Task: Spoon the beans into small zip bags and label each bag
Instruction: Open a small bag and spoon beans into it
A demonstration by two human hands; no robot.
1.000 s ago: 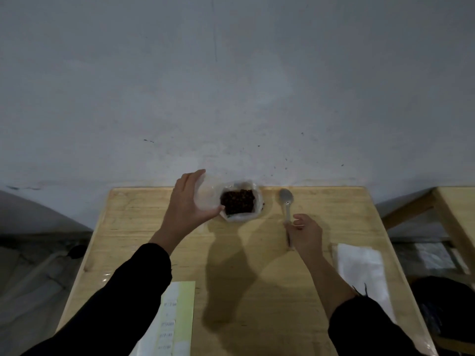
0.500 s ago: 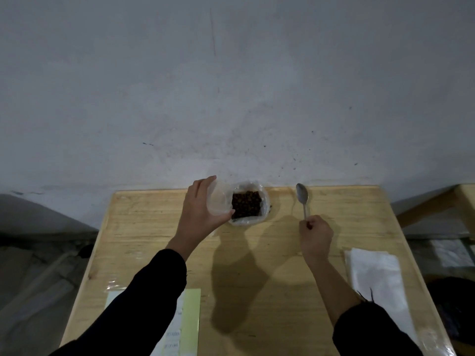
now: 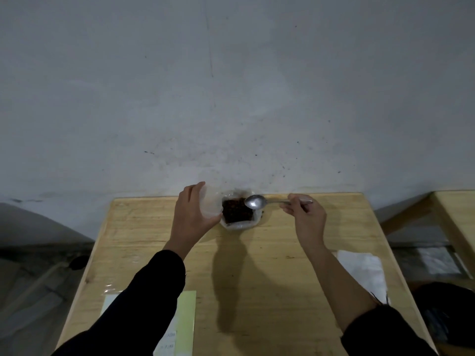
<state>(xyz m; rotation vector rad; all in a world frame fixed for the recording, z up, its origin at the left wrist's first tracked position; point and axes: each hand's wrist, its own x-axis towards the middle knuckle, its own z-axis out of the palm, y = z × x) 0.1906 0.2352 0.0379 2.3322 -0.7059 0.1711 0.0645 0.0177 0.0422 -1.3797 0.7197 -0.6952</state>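
No beans (image 3: 235, 211) look bagged yet: left hand (image 3: 191, 214) grips a clear bag (image 3: 212, 204) at their nine o'clock; right hand (image 3: 305, 217) pinches the empty spoon (image 3: 255, 202).

A wooden desk (image 3: 282, 278) stands against a grey wall (image 3: 231, 98); a second desk (image 3: 457, 214) stands to its right.

A plain grey wall (image 3: 231, 86), scuffed and flecked with dark specks, fills the upper half. A pale wooden worktop (image 3: 282, 278) butts against it. A second wooden table (image 3: 460, 217) stands just to the right. The grey floor (image 3: 30, 291) lies dim and shadowed on the left.
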